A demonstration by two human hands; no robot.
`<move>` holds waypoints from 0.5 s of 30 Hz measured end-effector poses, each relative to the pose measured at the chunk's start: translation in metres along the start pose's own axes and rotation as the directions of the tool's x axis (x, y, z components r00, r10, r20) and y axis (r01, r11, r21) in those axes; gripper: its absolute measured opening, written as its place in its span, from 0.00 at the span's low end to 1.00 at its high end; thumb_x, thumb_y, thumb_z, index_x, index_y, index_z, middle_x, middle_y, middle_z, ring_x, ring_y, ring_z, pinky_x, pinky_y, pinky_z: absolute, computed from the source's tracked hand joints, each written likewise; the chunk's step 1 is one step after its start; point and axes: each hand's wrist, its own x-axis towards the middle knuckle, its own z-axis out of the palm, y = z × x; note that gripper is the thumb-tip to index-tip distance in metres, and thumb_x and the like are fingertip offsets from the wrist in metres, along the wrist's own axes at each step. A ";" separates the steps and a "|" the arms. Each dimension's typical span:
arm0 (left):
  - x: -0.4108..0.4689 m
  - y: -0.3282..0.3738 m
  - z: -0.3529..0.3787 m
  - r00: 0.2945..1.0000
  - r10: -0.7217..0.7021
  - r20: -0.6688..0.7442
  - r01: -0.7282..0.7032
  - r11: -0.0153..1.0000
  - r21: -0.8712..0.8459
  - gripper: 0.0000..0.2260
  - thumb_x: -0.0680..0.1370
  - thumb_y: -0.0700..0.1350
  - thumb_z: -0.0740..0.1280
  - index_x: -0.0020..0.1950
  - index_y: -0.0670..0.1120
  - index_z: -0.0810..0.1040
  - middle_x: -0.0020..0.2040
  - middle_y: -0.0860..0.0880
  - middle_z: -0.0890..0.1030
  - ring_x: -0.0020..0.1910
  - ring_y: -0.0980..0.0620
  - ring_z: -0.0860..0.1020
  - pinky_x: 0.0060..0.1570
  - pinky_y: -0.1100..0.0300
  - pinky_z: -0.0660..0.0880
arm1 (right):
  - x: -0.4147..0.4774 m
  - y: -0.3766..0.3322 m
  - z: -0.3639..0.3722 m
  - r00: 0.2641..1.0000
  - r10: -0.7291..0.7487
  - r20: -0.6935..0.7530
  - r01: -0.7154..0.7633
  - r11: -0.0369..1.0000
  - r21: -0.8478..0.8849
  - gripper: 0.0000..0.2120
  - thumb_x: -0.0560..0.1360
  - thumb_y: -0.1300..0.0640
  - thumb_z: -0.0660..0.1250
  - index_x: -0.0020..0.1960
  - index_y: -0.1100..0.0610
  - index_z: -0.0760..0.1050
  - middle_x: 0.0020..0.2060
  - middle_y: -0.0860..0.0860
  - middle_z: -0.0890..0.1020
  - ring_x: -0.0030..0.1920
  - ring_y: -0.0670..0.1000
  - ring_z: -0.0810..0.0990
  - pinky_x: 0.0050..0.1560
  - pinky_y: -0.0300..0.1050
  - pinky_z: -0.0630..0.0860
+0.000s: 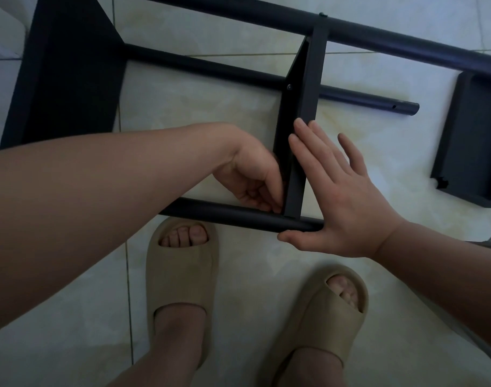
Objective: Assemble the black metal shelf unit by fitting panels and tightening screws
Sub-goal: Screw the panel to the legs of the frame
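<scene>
Fingers (314, 146) spread, we are pressing our right hand (347, 202) on the panel (311, 79); our left hand (250, 174) is curling at its base, pinch hidden.

The tubes (233, 70) were black metal with a smooth, dull satin coat, catching only a faint sheen along their tops. The upright panel (311, 79) looked like thin sheet metal painted matt black, and the screw (289, 86) in it had a small, dark, slightly shiny head. The big panel (65, 79) had a flat black finish, and the loose panel (473, 141) had the same matt black. The floor (210, 113) was pale glazed tile, smooth, glossy and marbled. The slippers (180, 275) looked like soft tan foam, matt.
</scene>
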 end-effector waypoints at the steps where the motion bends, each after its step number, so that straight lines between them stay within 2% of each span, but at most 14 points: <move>1: 0.000 0.000 0.000 1.000 0.000 -0.001 0.000 1.000 0.003 0.08 0.79 0.33 0.65 0.47 0.44 0.81 0.40 0.48 0.82 0.39 0.55 0.78 0.47 0.63 0.72 | 0.000 0.000 0.000 1.000 -0.001 0.000 0.001 1.000 -0.002 0.56 0.70 0.26 0.62 0.82 0.63 0.51 0.82 0.58 0.51 0.82 0.57 0.47 0.78 0.67 0.50; 3: 0.000 0.002 0.001 1.000 0.003 -0.011 -0.003 1.000 0.023 0.08 0.79 0.34 0.65 0.46 0.45 0.80 0.40 0.49 0.82 0.38 0.56 0.78 0.44 0.64 0.72 | 0.000 0.000 0.000 1.000 0.000 -0.001 0.000 1.000 -0.002 0.56 0.70 0.26 0.62 0.82 0.64 0.52 0.82 0.58 0.51 0.82 0.57 0.47 0.78 0.67 0.50; 6: 0.001 0.005 0.001 1.000 0.007 -0.028 -0.006 0.999 0.046 0.10 0.78 0.32 0.64 0.43 0.44 0.79 0.36 0.50 0.81 0.34 0.57 0.78 0.34 0.68 0.73 | 0.000 0.000 0.000 1.000 -0.002 -0.004 0.002 1.000 -0.003 0.56 0.70 0.26 0.62 0.82 0.64 0.52 0.82 0.58 0.51 0.82 0.57 0.47 0.78 0.67 0.50; 10: 0.002 0.002 0.003 0.999 0.050 -0.022 -0.050 0.998 -0.029 0.10 0.77 0.29 0.63 0.45 0.42 0.79 0.40 0.47 0.81 0.37 0.54 0.78 0.43 0.64 0.73 | 0.000 0.001 0.000 1.000 -0.001 -0.003 0.001 1.000 -0.002 0.56 0.70 0.26 0.62 0.82 0.64 0.52 0.82 0.58 0.51 0.82 0.57 0.47 0.78 0.67 0.50; 15: 0.001 -0.005 0.006 0.992 0.121 -0.039 -0.124 0.987 -0.098 0.11 0.77 0.27 0.62 0.48 0.41 0.78 0.39 0.47 0.82 0.37 0.54 0.80 0.37 0.65 0.77 | 0.000 0.000 0.000 1.000 0.003 0.001 -0.003 1.000 -0.001 0.56 0.69 0.26 0.62 0.82 0.63 0.52 0.82 0.58 0.51 0.82 0.56 0.47 0.78 0.66 0.49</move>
